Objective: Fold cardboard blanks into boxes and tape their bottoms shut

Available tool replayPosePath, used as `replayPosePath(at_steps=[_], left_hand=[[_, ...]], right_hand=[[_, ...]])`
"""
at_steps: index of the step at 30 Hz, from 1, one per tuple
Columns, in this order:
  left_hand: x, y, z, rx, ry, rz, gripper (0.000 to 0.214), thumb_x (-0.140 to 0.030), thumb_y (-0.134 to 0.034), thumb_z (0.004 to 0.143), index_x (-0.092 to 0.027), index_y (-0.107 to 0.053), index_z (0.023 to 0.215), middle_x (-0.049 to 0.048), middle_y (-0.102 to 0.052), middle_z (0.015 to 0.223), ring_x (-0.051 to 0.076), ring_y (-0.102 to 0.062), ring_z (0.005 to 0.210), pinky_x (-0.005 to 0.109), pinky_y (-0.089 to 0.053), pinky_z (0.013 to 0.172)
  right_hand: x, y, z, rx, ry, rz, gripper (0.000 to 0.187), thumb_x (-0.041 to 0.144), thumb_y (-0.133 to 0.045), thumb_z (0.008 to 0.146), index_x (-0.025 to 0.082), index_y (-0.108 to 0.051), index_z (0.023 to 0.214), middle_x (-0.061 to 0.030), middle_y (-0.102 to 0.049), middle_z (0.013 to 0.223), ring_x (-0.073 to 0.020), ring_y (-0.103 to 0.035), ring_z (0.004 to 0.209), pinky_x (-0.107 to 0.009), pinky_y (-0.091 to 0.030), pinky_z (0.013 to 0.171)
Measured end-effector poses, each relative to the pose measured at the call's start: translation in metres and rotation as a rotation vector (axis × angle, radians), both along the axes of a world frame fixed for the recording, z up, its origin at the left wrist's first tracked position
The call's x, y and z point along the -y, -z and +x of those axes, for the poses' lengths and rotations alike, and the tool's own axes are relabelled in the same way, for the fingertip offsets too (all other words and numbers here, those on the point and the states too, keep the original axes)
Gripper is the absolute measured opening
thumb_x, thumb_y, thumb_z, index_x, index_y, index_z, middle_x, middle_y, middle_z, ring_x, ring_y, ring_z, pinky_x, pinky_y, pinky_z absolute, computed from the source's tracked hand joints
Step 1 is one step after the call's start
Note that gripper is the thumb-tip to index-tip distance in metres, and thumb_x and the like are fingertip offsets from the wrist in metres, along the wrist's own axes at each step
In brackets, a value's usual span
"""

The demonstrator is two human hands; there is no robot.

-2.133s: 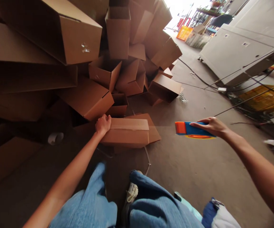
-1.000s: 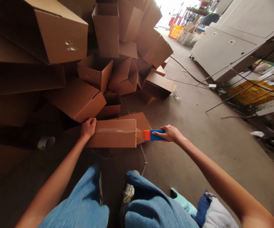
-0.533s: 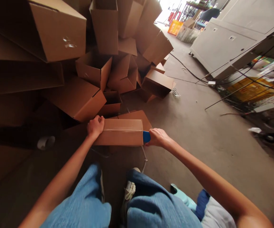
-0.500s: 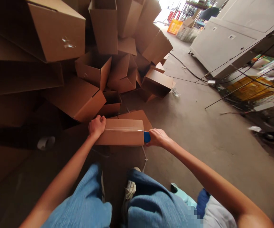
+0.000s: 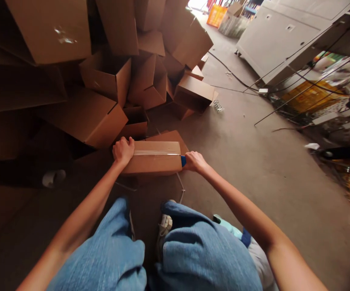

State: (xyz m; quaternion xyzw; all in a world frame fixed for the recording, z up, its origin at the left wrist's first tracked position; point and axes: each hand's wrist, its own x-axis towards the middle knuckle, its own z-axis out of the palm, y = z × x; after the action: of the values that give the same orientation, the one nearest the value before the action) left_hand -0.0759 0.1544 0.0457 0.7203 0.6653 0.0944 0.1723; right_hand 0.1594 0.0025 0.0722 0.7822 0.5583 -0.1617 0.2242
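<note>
The person's left hand (image 5: 123,150) pressed down on a closed brown corrugated cardboard box (image 5: 150,165), its fingers curled over the far edge. The right hand (image 5: 195,161) had its fingers wrapped closely around a blue plastic tape dispenser (image 5: 183,161), held at the box's right end. A strip of clear packing tape (image 5: 157,152) ran along the top seam. The box lay on a flat brown cardboard sheet (image 5: 170,138), beside a heaped pile of brown cartons (image 5: 108,76) on a grey concrete floor (image 5: 238,161).

Dim, far glare, warped edges
</note>
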Motion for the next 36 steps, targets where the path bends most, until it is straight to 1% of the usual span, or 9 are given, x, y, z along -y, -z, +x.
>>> replayPosePath(at_steps=[3, 10, 13, 17, 19, 25, 31, 33, 36], left_hand=[[0.002, 0.0, 0.0, 0.009, -0.007, 0.008, 0.048, -0.041, -0.035, 0.099, -0.01, -0.071, 0.108, 0.0239, -0.074, 0.108, 0.038, -0.07, 0.105, 0.046, -0.052, 0.091], [0.003, 0.0, 0.001, 0.031, -0.025, 0.007, 0.05, -0.04, -0.034, 0.098, -0.009, -0.07, 0.109, 0.0257, -0.073, 0.109, 0.039, -0.069, 0.106, 0.047, -0.051, 0.089], [0.001, 0.0, 0.002, 0.032, -0.019, 0.004, 0.048, -0.04, -0.035, 0.098, -0.01, -0.071, 0.108, 0.0244, -0.074, 0.109, 0.038, -0.069, 0.106, 0.046, -0.051, 0.09], [0.0, 0.001, 0.002, 0.028, -0.016, 0.006, 0.047, -0.039, -0.035, 0.098, -0.011, -0.071, 0.107, 0.0233, -0.074, 0.109, 0.039, -0.069, 0.105, 0.047, -0.051, 0.09], [0.001, 0.001, 0.001, 0.029, -0.014, 0.008, 0.047, -0.04, -0.036, 0.097, -0.011, -0.072, 0.107, 0.0236, -0.074, 0.109, 0.04, -0.069, 0.106, 0.047, -0.051, 0.09], [0.001, -0.001, 0.001, 0.037, -0.01, 0.007, 0.046, -0.038, -0.038, 0.097, -0.01, -0.072, 0.107, 0.0248, -0.074, 0.107, 0.04, -0.07, 0.104, 0.049, -0.051, 0.089], [-0.005, -0.001, 0.002, 0.036, 0.002, 0.005, 0.047, -0.039, -0.037, 0.097, -0.009, -0.072, 0.108, 0.0251, -0.073, 0.108, 0.04, -0.069, 0.107, 0.048, -0.051, 0.09], [-0.006, 0.0, 0.002, 0.037, 0.002, 0.007, 0.047, -0.039, -0.037, 0.097, -0.01, -0.073, 0.108, 0.0248, -0.073, 0.108, 0.039, -0.069, 0.107, 0.048, -0.051, 0.09], [-0.006, 0.0, 0.002, 0.039, -0.001, 0.007, 0.046, -0.039, -0.038, 0.096, -0.011, -0.073, 0.108, 0.025, -0.074, 0.107, 0.039, -0.069, 0.105, 0.048, -0.051, 0.089]], right_hand=[[-0.006, -0.003, 0.003, -0.008, -0.008, -0.012, 0.054, 0.049, -0.083, 0.069, 0.011, -0.077, 0.107, -0.0218, -0.075, 0.11, -0.0349, -0.071, 0.107, -0.031, -0.054, 0.084], [0.025, 0.008, -0.023, 0.027, 0.036, 0.047, 0.048, 0.043, -0.068, 0.087, 0.011, -0.069, 0.122, -0.0232, -0.074, 0.114, -0.0332, -0.072, 0.107, -0.034, -0.055, 0.084], [0.016, 0.007, -0.005, 0.003, 0.029, 0.024, 0.05, 0.048, -0.073, 0.082, 0.013, -0.072, 0.117, -0.0218, -0.074, 0.114, -0.0336, -0.072, 0.107, -0.032, -0.055, 0.081], [-0.006, 0.004, 0.027, -0.055, 0.01, -0.043, 0.05, 0.055, -0.081, 0.071, 0.017, -0.076, 0.102, -0.0153, -0.076, 0.111, -0.0303, -0.073, 0.102, -0.027, -0.053, 0.074], [-0.006, 0.005, 0.029, -0.058, 0.011, -0.043, 0.05, 0.055, -0.081, 0.071, 0.017, -0.076, 0.103, -0.0144, -0.075, 0.111, -0.0292, -0.072, 0.102, -0.027, -0.053, 0.073], [0.016, 0.015, 0.01, -0.009, 0.044, 0.018, 0.053, 0.05, -0.072, 0.082, 0.011, -0.069, 0.118, -0.0202, -0.073, 0.116, -0.0308, -0.071, 0.105, -0.031, -0.053, 0.077], [-0.012, 0.005, 0.033, -0.071, 0.027, -0.033, 0.055, 0.057, -0.081, 0.068, 0.017, -0.075, 0.106, -0.0137, -0.075, 0.113, -0.0277, -0.071, 0.102, -0.025, -0.051, 0.072], [-0.013, 0.004, 0.028, -0.063, 0.03, -0.021, 0.054, 0.055, -0.082, 0.068, 0.017, -0.076, 0.106, -0.0145, -0.075, 0.112, -0.0288, -0.071, 0.103, -0.026, -0.051, 0.074], [0.001, 0.008, 0.007, -0.023, 0.058, 0.019, 0.052, 0.051, -0.077, 0.075, 0.014, -0.074, 0.112, -0.0179, -0.074, 0.114, -0.0312, -0.071, 0.105, -0.029, -0.052, 0.078]])
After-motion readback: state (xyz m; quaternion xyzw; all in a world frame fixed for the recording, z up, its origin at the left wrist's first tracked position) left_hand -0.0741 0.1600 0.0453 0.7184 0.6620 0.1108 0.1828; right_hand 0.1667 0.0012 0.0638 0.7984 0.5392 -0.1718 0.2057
